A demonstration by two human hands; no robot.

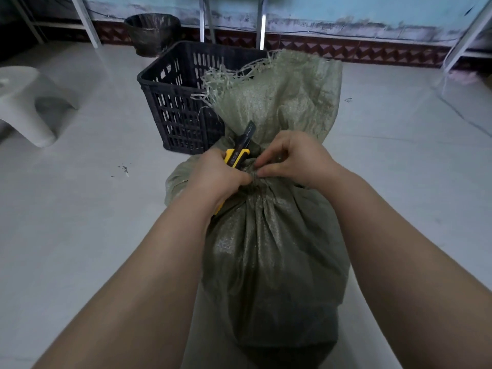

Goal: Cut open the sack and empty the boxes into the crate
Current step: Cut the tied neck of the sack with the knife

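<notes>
A grey-green woven sack (pixel 269 251) stands upright on the floor in front of me, tied shut at its neck, with its frayed top flaring above the tie. My left hand (pixel 218 177) grips a yellow and black utility knife (pixel 238 153) whose blade end points up along the sack's neck. My right hand (pixel 295 161) pinches the tie at the neck with its fingertips. Just behind the sack stands a black slotted plastic crate (pixel 175 102). The boxes are hidden inside the sack.
A black bin (pixel 153 33) stands against the far wall behind the crate. A white plastic stool (pixel 24 102) is at the left. Metal frame legs (pixel 86 22) rise at the back left, back middle and right. Small scraps (pixel 123 169) lie on the grey floor.
</notes>
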